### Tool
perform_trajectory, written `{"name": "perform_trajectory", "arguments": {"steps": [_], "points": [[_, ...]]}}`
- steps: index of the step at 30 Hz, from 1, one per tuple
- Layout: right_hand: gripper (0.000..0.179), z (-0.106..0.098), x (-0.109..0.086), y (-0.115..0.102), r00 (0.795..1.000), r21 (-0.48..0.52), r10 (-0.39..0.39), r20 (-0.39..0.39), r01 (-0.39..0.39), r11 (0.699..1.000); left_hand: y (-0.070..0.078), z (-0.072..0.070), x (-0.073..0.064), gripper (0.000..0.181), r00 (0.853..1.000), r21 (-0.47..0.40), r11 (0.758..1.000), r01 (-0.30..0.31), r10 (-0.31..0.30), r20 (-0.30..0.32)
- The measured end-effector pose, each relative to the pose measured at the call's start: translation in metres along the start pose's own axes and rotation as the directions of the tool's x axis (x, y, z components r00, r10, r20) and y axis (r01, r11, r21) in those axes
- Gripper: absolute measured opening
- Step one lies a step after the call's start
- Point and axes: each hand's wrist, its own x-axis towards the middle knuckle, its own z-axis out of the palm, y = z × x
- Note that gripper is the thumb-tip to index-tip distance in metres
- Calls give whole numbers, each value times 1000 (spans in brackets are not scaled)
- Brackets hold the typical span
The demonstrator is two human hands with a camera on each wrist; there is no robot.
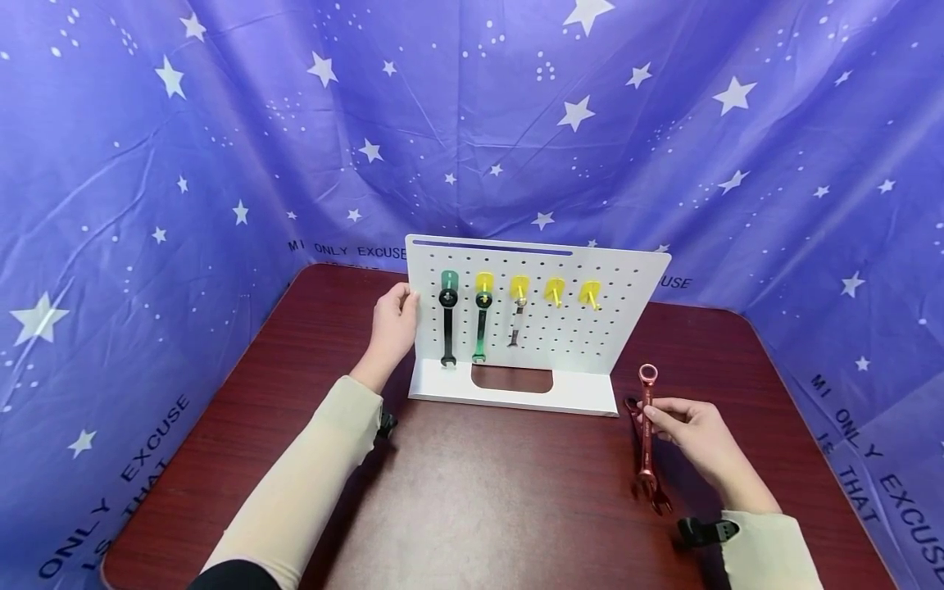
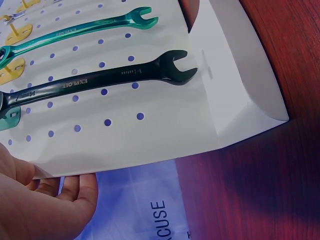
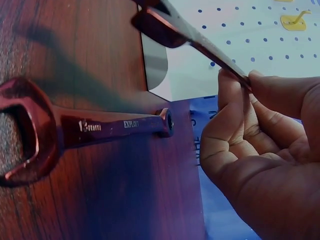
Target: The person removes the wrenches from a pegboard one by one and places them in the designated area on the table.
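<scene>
My left hand (image 1: 393, 321) grips the left edge of a white pegboard stand (image 1: 636, 270), thumb in front and fingers behind in the left wrist view. Off the stand's right end, my right hand (image 1: 696, 434) pinches a red combination wrench (image 1: 647, 434) between thumb and fingers, its ring end up. Below it, a second red wrench (image 3: 105, 128), marked EXPLOIT, lies on the table. On the board's hooks hang a black wrench (image 1: 448, 332), a green wrench (image 1: 482, 332) and a small silver wrench (image 1: 516, 325).
Two yellow hooks, a middle one (image 1: 555, 291) and a right one (image 1: 590, 293), hold nothing. The stand's base has a cut-out at its middle. Beneath everything is a dark red wooden table (image 1: 457, 500). A purple star-print curtain (image 1: 472, 106) surrounds the table's back and sides.
</scene>
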Motion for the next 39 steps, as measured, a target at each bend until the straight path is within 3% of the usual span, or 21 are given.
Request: {"name": "perform_trajectory", "arguments": {"steps": [19, 31, 39], "points": [[33, -12, -6, 9, 998, -114, 43, 40, -38, 993, 1, 0, -1, 16, 1000, -10, 1000, 15, -15, -2], [30, -19, -7, 11, 996, -134, 63, 55, -55, 989, -1, 0, 1, 16, 1000, -18, 1000, 10, -10, 3], [31, -22, -10, 10, 991, -138, 116, 66, -106, 985, 0, 0, -1, 16, 1000, -19, 1000, 22, -22, 12]]}}
